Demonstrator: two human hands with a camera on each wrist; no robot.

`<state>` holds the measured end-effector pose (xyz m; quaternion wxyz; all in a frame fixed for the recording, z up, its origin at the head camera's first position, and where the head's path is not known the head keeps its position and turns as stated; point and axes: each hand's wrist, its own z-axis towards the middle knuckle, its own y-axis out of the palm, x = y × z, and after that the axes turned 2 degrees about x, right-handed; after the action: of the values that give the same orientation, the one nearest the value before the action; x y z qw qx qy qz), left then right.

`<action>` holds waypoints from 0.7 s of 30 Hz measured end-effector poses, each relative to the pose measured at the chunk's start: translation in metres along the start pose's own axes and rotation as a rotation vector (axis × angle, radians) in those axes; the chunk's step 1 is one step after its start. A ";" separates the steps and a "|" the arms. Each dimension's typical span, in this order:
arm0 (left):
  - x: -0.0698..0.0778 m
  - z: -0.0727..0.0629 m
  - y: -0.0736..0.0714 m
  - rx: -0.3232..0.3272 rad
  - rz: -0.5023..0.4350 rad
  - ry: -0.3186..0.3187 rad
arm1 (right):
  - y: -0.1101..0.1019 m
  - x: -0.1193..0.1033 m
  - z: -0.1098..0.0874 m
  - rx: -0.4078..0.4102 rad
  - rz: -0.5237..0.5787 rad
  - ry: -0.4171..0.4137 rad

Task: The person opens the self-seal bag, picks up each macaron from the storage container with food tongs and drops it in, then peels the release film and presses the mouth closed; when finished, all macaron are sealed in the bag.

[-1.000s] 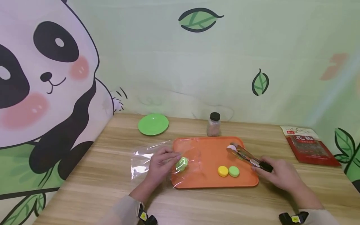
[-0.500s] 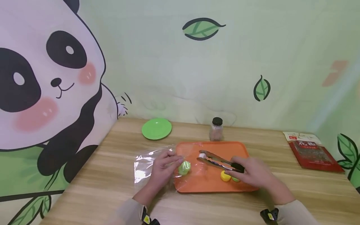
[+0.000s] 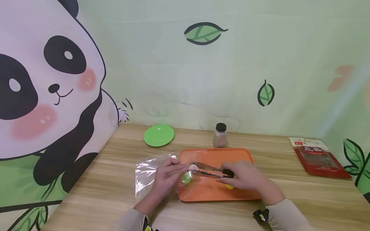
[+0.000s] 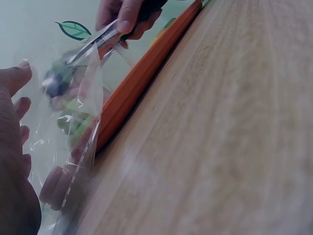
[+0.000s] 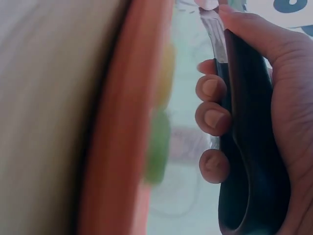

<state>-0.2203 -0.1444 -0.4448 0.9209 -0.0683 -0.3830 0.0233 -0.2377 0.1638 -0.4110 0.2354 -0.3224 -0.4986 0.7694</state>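
My left hand (image 3: 167, 178) pinches a clear plastic bag (image 3: 144, 176) by its edge, over the left end of the orange tray (image 3: 214, 192). A green macaron (image 3: 186, 178) shows through the film, and in the left wrist view green rounds (image 4: 73, 122) and a brownish-pink shape (image 4: 55, 186) show in the bag. My right hand (image 3: 245, 176) grips metal tongs (image 3: 209, 171) by their black handles (image 5: 252, 127). The tongs' tips hold a whitish macaron (image 3: 193, 167) right at the bag's mouth, close to my left fingertips.
A yellow macaron (image 3: 229, 186) lies on the tray, partly under my right hand; a green one (image 5: 159, 147) lies beside it. Behind stand a green plate (image 3: 159, 135) and a black-lidded jar (image 3: 220, 136). A red packet (image 3: 321, 158) lies at the right.
My right hand has carried the tongs and the whitish macaron leftward across the tray to the bag. The left hand keeps its pinch on the bag.
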 end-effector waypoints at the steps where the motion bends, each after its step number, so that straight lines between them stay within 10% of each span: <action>1: -0.001 0.000 -0.001 -0.006 -0.009 -0.003 | 0.001 -0.003 0.005 -0.013 0.003 -0.003; 21: -0.001 0.001 0.000 0.052 -0.014 0.032 | 0.018 -0.015 0.035 -0.028 0.038 -0.064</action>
<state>-0.2216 -0.1448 -0.4452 0.9285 -0.0421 -0.3679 0.0254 -0.2536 0.1254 -0.4134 0.2002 -0.3103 -0.5106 0.7765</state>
